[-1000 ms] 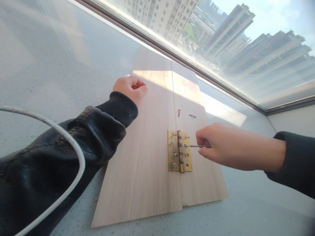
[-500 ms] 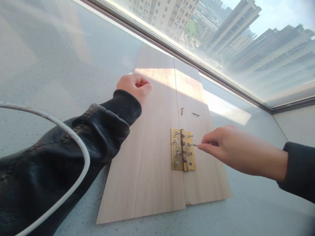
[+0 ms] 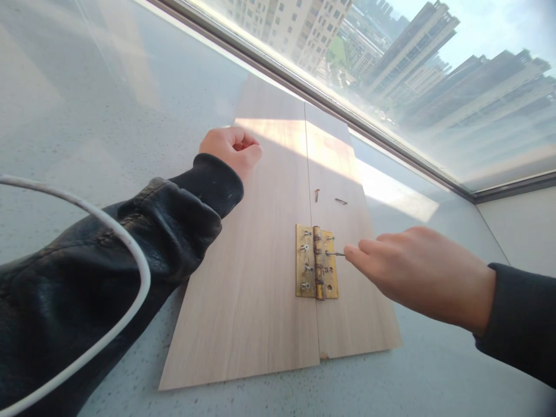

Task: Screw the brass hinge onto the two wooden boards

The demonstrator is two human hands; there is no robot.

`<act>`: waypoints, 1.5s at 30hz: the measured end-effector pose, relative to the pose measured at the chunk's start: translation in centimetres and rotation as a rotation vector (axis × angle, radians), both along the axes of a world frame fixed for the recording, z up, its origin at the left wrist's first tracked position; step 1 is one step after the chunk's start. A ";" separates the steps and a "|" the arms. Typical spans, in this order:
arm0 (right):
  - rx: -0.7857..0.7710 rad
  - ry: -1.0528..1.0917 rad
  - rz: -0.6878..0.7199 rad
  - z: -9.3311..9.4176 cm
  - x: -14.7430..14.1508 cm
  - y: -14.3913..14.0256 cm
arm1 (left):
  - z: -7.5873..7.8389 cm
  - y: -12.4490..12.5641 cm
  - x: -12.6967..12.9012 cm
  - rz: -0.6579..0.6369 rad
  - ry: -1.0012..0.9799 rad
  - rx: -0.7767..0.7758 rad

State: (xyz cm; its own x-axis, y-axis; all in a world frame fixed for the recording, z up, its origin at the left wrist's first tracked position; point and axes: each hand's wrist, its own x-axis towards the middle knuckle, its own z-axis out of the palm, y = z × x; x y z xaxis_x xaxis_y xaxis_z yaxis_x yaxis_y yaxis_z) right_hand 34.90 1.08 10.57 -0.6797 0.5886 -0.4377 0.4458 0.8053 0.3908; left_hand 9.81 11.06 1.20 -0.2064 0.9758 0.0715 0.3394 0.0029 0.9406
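A brass hinge (image 3: 319, 263) lies across the seam of two pale wooden boards (image 3: 252, 278). Several screws stand in the holes of its left leaf, and one (image 3: 330, 238) stands at the top of the right leaf. My right hand (image 3: 417, 272), fingers pinched, holds a thin silver screw (image 3: 335, 253) sideways, its tip at the right leaf's second hole. Lower holes on that leaf show bare. Over the left board's edge, my left hand (image 3: 230, 149) is closed with curled fingers; whatever it may hold is hidden.
Two loose screws, one upright-looking (image 3: 317, 195) and one lying flat (image 3: 341, 201), are on the right board above the hinge. A white cable (image 3: 130, 243) loops across my left sleeve. Beyond the speckled counter (image 3: 121, 116) runs a window frame (image 3: 260, 61).
The view has shifted slightly, moving boards and hinge a little left in the picture. My right hand has rolled over somewhat, still holding the screw at the same hole. My left hand stays closed.
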 end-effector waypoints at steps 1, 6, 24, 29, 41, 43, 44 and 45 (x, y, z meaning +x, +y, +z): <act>-0.053 -0.039 -0.132 0.1 -0.5 0.3 | 0.0 0.0 0.0 -0.004 0.002 -0.001; -0.269 -0.064 -0.676 0.6 -2.8 2.1 | 0.2 0.2 -0.1 -0.009 0.034 0.014; 0.022 0.056 0.272 0.9 0.0 1.2 | 0.0 -0.3 -0.1 0.042 -0.009 -0.068; -0.112 -0.070 0.183 1.5 -0.4 2.0 | 0.1 -0.4 0.1 0.053 -0.003 -0.060; -0.392 0.146 -1.066 0.7 -1.3 2.7 | 0.2 -0.4 0.1 0.035 0.006 -0.047; -0.325 0.102 -0.804 0.9 -1.1 2.1 | 0.2 -0.4 0.0 0.039 -0.007 -0.045; -0.273 0.070 -0.592 1.0 -0.9 1.7 | 0.2 -0.4 0.0 0.040 -0.010 -0.044; -0.214 0.036 -0.362 1.2 -0.7 1.2 | 0.2 -0.5 0.0 0.040 -0.011 -0.046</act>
State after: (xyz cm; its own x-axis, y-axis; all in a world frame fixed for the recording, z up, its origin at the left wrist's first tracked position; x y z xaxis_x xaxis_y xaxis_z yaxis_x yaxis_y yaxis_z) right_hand 34.24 2.30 11.73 -0.4626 0.6909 -0.5556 0.7252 0.6553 0.2111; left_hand 9.85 10.61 1.44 -0.2456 0.9691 0.0239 0.3282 0.0599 0.9427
